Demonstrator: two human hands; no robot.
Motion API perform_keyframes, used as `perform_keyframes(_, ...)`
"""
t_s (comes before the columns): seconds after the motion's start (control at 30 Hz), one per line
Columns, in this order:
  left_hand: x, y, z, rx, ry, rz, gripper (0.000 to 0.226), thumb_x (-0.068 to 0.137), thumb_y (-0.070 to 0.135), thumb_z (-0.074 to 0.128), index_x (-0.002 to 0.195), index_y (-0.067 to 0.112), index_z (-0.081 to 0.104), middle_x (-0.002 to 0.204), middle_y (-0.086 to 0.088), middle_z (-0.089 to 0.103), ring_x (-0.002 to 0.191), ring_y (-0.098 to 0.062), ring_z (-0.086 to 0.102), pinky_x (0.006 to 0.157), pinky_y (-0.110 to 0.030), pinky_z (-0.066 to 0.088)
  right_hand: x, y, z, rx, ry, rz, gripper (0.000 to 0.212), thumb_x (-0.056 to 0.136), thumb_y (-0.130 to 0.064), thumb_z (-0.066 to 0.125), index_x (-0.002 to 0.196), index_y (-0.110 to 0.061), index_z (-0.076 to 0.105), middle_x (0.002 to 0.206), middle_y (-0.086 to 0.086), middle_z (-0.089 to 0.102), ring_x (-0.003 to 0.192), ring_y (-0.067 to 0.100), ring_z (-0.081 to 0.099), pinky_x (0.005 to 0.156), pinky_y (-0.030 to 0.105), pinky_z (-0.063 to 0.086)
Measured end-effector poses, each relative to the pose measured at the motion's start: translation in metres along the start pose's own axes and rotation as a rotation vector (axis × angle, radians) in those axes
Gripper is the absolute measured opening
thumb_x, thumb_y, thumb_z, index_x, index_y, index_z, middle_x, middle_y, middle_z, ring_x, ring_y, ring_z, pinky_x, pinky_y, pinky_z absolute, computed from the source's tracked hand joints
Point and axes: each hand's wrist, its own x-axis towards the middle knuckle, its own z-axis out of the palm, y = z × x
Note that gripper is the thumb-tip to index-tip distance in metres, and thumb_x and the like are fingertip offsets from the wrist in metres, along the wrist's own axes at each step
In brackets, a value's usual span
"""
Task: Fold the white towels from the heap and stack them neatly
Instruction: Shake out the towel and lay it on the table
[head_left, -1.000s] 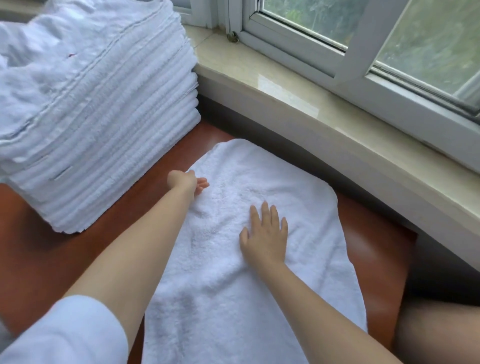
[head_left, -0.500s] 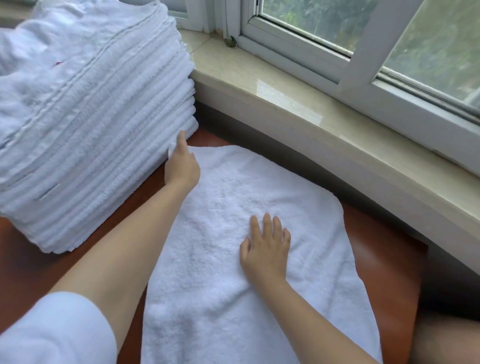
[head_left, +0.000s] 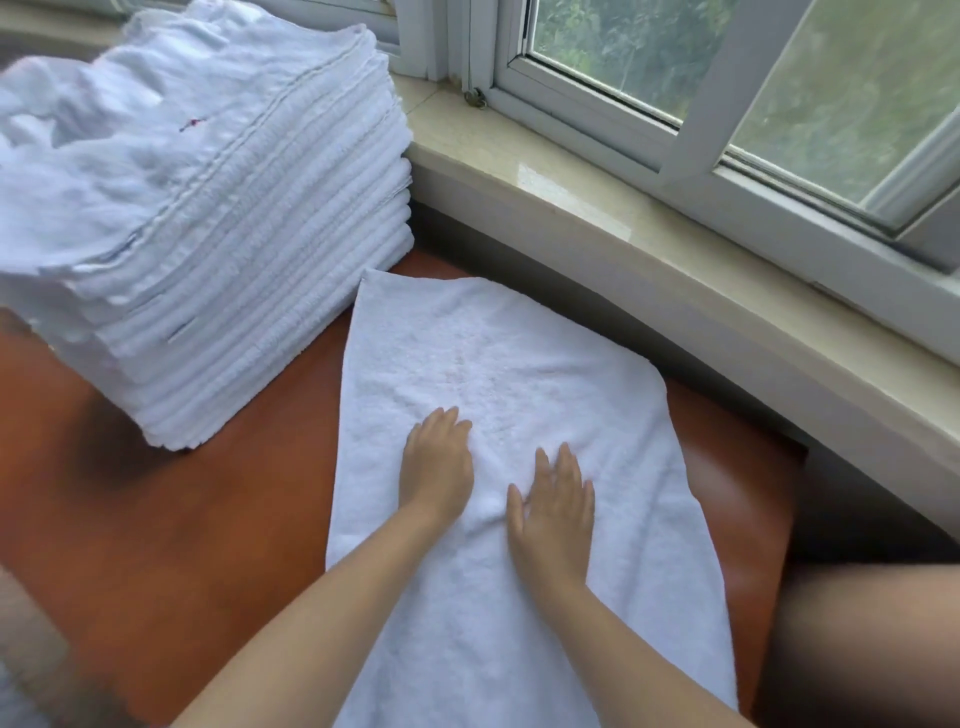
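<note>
Reddish-brown table (head_left: 171, 545) set under a window sill (head_left: 597, 208), bare wood showing along its left side and right edge. One white towel (head_left: 493, 353) lies flat from near edge toward the sill; left hand (head_left: 436, 467) and right hand (head_left: 553, 509), fingers straight and close together, rest palm-down mid-towel. One tall stack of folded towels (head_left: 208, 234) fills the far left corner, just beside the flat towel.

Daylight from the window (head_left: 779, 104); sill (head_left: 571, 182) glare; edges blurred, perhaps from motion.

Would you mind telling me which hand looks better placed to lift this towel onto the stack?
Probably the left hand: it rests on the towel on the side nearer the stack.
</note>
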Motion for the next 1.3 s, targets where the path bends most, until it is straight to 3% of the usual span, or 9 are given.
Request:
perform_keyframes(0.2, -0.083, 0.008, 0.011, 0.052, 0.000, 0.052, 0.040, 0.094, 0.007, 0.043, 0.133, 0.013, 0.054, 0.150, -0.006, 0.041, 0.143, -0.019, 0.030, 0.118, -0.039, 0.013, -0.044, 0.024, -0.002, -0.139, -0.037, -0.006, 0.066, 0.101, -0.049, 0.025, 0.155, -0.022, -0.003, 0.162, 0.001, -0.011, 0.149, 0.014, -0.012, 0.116, 0.030, -0.017)
perform_keyframes(0.37, -0.135, 0.012, 0.020, 0.160, 0.021, 0.066, 0.054, 0.069, 0.006, 0.080, 0.122, 0.010, 0.066, 0.133, -0.018, 0.058, 0.123, -0.034, 0.056, 0.099, -0.058, 0.041, -0.078, 0.052, -0.012, -0.238, -0.058, -0.001, 0.066, 0.100, -0.052, 0.024, 0.153, -0.028, -0.007, 0.162, 0.000, -0.012, 0.147, 0.014, -0.017, 0.113, 0.029, -0.021)
perform_keyframes(0.5, -0.188, 0.028, 0.039, 0.173, -0.022, 0.021, 0.056, 0.072, 0.020, 0.081, 0.126, 0.018, 0.065, 0.142, -0.015, 0.051, 0.130, -0.033, 0.050, 0.101, -0.061, 0.038, -0.115, 0.080, -0.024, -0.275, -0.042, 0.013, 0.064, 0.101, -0.049, 0.025, 0.151, -0.028, -0.009, 0.162, 0.001, -0.011, 0.146, 0.012, -0.018, 0.113, 0.029, -0.021)
perform_keyframes(0.57, -0.209, 0.033, 0.046, 0.217, -0.090, -0.015, 0.052, 0.094, 0.033, 0.056, 0.144, 0.026, 0.044, 0.158, -0.007, 0.027, 0.146, -0.027, 0.022, 0.115, -0.059, 0.015, -0.130, 0.092, -0.028, -0.305, -0.091, 0.030, 0.063, 0.101, -0.050, 0.019, 0.153, -0.028, -0.009, 0.162, 0.000, -0.014, 0.148, 0.014, -0.016, 0.115, 0.031, -0.019)
perform_keyframes(0.67, -0.228, 0.029, 0.051, 0.259, -0.142, -0.065, 0.053, 0.102, 0.043, 0.025, 0.153, 0.033, 0.016, 0.163, 0.002, -0.002, 0.149, -0.019, -0.008, 0.116, -0.051, -0.009, -0.153, 0.104, -0.035, -0.307, -0.105, 0.024, 0.060, 0.102, -0.048, 0.020, 0.155, -0.027, 0.005, 0.163, 0.002, -0.004, 0.150, 0.017, -0.008, 0.118, 0.035, -0.012)
perform_keyframes(0.87, -0.306, 0.019, 0.046, 0.284, -0.151, -0.191, 0.053, 0.103, 0.043, 0.021, 0.154, 0.032, 0.011, 0.163, 0.001, -0.003, 0.150, -0.018, -0.007, 0.118, -0.044, -0.003, -0.213, 0.132, -0.053, -0.278, -0.099, 0.006, 0.053, 0.100, -0.032, 0.033, 0.152, -0.022, 0.025, 0.161, 0.004, 0.014, 0.149, 0.020, 0.006, 0.120, 0.038, 0.002)
perform_keyframes(0.97, -0.346, 0.025, 0.044, 0.315, -0.175, -0.237, 0.051, 0.104, 0.041, 0.021, 0.154, 0.033, 0.012, 0.163, 0.001, 0.000, 0.150, -0.018, -0.002, 0.119, -0.044, 0.005, -0.242, 0.133, -0.061, -0.261, -0.075, 0.014, 0.049, 0.096, -0.031, 0.038, 0.144, -0.025, 0.036, 0.154, 0.001, 0.026, 0.138, 0.020, 0.026, 0.110, 0.035, 0.024)
perform_keyframes(1.17, -0.391, 0.019, 0.024, 0.301, -0.220, -0.236, 0.076, 0.090, 0.070, 0.035, 0.153, 0.030, 0.019, 0.162, -0.002, 0.007, 0.148, -0.022, 0.005, 0.114, -0.045, 0.023, -0.293, 0.150, -0.070, -0.103, -0.187, -0.011, 0.057, 0.095, -0.055, 0.039, 0.145, -0.029, 0.027, 0.123, 0.004, 0.041, 0.105, 0.020, 0.052, 0.089, 0.034, 0.043)
perform_keyframes(1.3, -0.404, 0.012, 0.012, 0.364, -0.421, 0.018, 0.100, 0.076, 0.060, 0.067, 0.153, 0.033, 0.008, 0.161, -0.001, -0.011, 0.148, -0.030, -0.010, 0.112, -0.045, 0.031, -0.303, 0.150, -0.070, -0.023, -0.189, 0.058, 0.057, 0.099, -0.032, 0.038, 0.149, -0.025, 0.011, 0.100, 0.000, 0.060, 0.090, 0.024, 0.062, 0.080, 0.036, 0.045)
